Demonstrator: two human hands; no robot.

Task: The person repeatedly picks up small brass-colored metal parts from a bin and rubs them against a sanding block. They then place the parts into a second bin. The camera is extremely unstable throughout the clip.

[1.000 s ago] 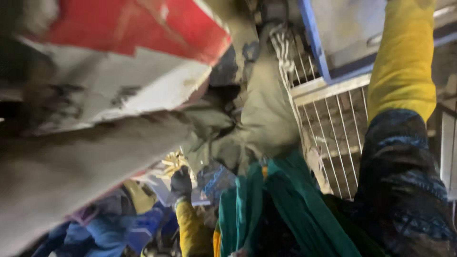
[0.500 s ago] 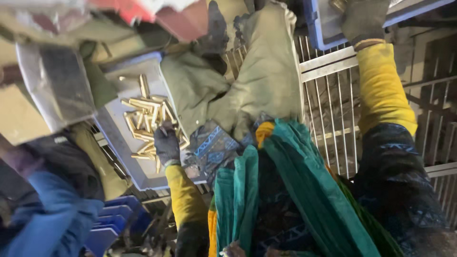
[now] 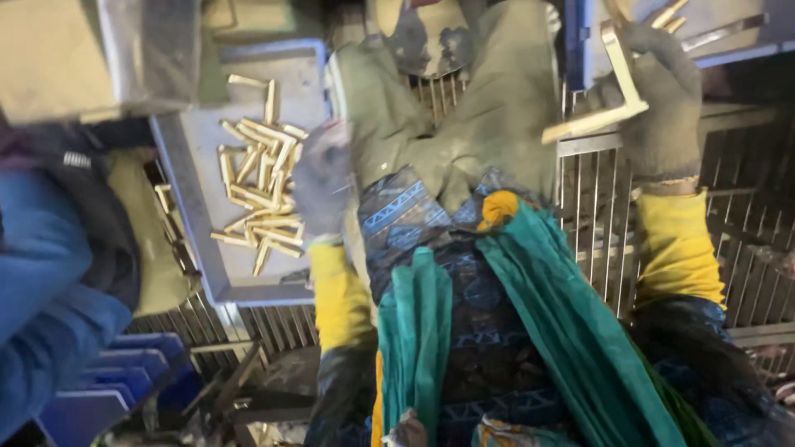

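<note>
The right hand (image 3: pixel 658 108), grey-gloved, grips an L-shaped brass bracket (image 3: pixel 617 91) at far right — the left hand (image 3: pixel 323 178) hovers blurred, finger state unclear, beside short brass pieces (image 3: pixel 261 178) on a grey tray (image 3: pixel 186 182).

dim, warm light | motion blur throughout | dark shadows below | soft focus

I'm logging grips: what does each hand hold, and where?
Right hand grips an L-shaped brass piece along its long arm; left hand appears empty.
</note>
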